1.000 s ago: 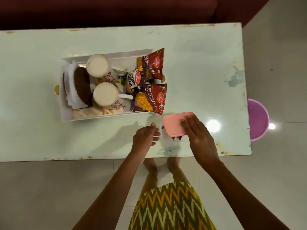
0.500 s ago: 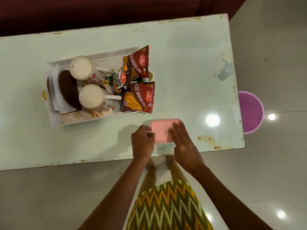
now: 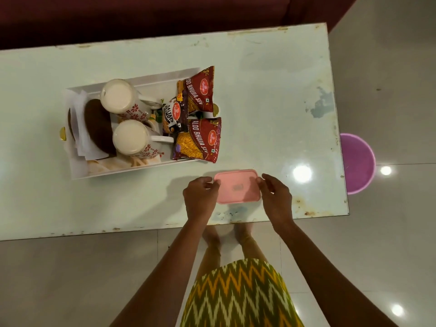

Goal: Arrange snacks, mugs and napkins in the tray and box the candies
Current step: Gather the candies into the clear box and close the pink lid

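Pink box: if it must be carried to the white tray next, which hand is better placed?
Likely the left. The left hand grips the pink box at the end nearer the white tray, so it would not need to cross the body. The right hand grips the far end.

A long pale table (image 3: 271, 90) with chipped, rusty spots stands on a shiny floor (image 3: 70, 279) of big grey tiles. A dark red sofa (image 3: 141, 17) sits behind it. A round purple tub (image 3: 358, 164) is by the table's right end. Bright light spots (image 3: 302, 173) shine on table and floor
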